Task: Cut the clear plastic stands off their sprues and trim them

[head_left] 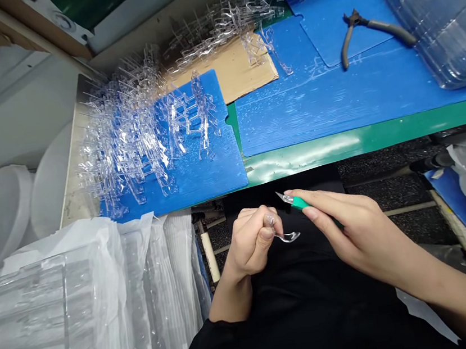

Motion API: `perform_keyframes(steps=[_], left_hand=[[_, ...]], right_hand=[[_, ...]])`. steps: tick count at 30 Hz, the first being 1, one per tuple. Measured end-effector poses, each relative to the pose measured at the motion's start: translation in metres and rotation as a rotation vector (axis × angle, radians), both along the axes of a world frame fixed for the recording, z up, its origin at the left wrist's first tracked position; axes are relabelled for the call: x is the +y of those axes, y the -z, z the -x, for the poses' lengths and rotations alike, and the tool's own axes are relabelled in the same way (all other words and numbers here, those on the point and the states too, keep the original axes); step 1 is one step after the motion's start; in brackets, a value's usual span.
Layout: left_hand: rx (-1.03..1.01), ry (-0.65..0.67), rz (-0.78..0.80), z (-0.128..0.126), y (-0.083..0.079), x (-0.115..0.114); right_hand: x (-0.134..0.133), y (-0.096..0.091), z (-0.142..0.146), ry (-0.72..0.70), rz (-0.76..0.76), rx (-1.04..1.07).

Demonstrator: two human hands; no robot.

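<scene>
My left hand (253,240) is curled shut on a small clear plastic part (285,236), which sticks out to the right of its fingers. My right hand (349,222) pinches a green-handled craft knife (293,200), its blade pointing up and left just above the part. Both hands hover over my lap, below the green table edge (340,147).
A heap of clear plastic parts (142,129) lies on blue sheets (317,96) and cardboard (233,72) on the table. Grey-handled cutters (362,28) rest at the back right beside stacked clear trays (437,8). More clear trays in plastic bags (63,314) stand at my left.
</scene>
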State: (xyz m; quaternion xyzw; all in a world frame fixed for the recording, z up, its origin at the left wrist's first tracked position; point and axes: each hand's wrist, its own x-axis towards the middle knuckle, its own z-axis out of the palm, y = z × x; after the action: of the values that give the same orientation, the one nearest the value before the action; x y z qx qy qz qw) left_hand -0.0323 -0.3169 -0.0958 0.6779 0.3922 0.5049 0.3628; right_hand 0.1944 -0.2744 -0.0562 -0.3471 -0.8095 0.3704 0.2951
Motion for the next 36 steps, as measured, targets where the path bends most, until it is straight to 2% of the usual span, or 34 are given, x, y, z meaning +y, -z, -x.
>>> perform_keyframes(steps=[4,7,9,13,15,17,22,29,36], left_hand=[[-0.028,0.021,0.020,0.000,0.003,-0.001],[-0.097,0.030,0.065,-0.005,0.004,-0.002],[-0.246,-0.001,0.123,-0.010,0.001,0.000],[-0.677,-0.141,0.340,-0.013,-0.014,0.017],[-0.798,-0.215,0.418,-0.009,-0.022,0.027],[-0.871,-0.288,0.423,-0.004,-0.028,0.036],[-0.923,-0.413,0.440,-0.002,-0.032,0.049],[-1.019,-0.382,0.448,-0.003,-0.026,0.053],[-0.995,-0.409,0.348,0.001,-0.023,0.048]], right_hand=[[0.003,-0.001,0.001,0.036,0.026,0.076],[0.005,-0.006,0.002,0.074,0.113,0.111],[0.006,-0.007,0.005,0.103,0.210,0.148],[0.007,-0.001,0.013,0.196,0.457,0.298],[0.005,0.006,0.018,0.240,0.574,0.366],[0.001,0.014,0.021,0.264,0.666,0.400],[-0.012,0.026,0.026,0.215,0.808,0.349],[-0.019,0.018,0.030,0.159,0.870,0.339],[-0.018,0.017,0.030,0.148,0.890,0.415]])
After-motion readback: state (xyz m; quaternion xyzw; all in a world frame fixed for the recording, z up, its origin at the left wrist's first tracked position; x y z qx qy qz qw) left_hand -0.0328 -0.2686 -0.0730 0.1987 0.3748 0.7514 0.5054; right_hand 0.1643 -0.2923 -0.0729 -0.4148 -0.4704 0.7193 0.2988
